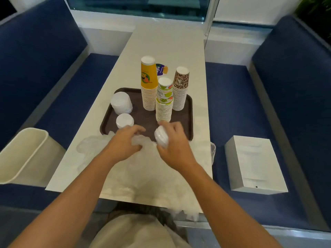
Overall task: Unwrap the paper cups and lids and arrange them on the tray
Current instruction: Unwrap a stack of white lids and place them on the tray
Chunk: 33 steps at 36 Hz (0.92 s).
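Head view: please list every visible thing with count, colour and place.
table: one, white, centre.
tray: one, dark brown, on table.
yellow cup stack: one, yellow, tray's far side.
leopard cup stack: one, brown, tray's far right.
green cup stack: one, white-green, tray's middle.
large lids: one stack, white, tray's far left.
small lids: one stack, white, tray's near left.
held lids: one stack, white, in right hand.
plastic wrap: one heap, clear, table's near end.
bin: one, cream, left bench.
box: one, white, right bench.
benches: two, blue, beside table.
left hand: grips plastic wrap.
right hand: fingers round held lids.
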### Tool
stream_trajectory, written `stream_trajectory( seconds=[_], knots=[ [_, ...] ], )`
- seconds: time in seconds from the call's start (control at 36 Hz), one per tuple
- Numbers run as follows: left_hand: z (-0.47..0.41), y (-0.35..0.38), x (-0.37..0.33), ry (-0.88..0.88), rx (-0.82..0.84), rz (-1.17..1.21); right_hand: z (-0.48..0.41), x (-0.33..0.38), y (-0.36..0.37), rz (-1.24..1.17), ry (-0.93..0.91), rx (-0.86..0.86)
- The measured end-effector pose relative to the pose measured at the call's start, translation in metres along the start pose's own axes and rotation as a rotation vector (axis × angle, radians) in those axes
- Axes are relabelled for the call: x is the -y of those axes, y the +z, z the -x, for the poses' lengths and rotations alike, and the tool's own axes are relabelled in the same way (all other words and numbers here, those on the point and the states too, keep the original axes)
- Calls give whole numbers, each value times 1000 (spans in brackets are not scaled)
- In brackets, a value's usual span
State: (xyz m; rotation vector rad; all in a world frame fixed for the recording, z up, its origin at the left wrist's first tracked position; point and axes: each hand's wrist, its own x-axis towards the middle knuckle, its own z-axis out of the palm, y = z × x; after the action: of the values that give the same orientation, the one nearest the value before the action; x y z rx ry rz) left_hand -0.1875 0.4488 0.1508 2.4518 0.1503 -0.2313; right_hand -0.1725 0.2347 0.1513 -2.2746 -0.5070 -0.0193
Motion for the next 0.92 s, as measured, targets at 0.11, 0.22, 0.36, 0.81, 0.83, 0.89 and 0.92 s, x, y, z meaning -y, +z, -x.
stream_trajectory(
  seconds=[0.11, 0.22, 0.36, 0.81, 0.83, 0.89, 0.92],
  knots=[
    [20, -12, -2, -93, -221, -28, 8, -19, 34, 39, 137, 199],
    [33, 4, 10, -152, -52, -317, 14, -33, 49, 103, 123, 274],
    [33, 38, 32, -231, 135, -514, 17, -45, 61, 131, 152, 316],
    [54, -44, -4, -304, -51, -290, -18, -4, 25, -169, 208, -96],
    [56, -46, -10, -277, -116, -227, -19, 1, 23, -184, 202, -107],
    [57, -47, -22, -214, -242, 59, -19, 14, 20, -210, 150, -135],
    [57, -46, -32, -221, -277, 257, -19, 21, 20, -225, 118, -146]
  ],
)
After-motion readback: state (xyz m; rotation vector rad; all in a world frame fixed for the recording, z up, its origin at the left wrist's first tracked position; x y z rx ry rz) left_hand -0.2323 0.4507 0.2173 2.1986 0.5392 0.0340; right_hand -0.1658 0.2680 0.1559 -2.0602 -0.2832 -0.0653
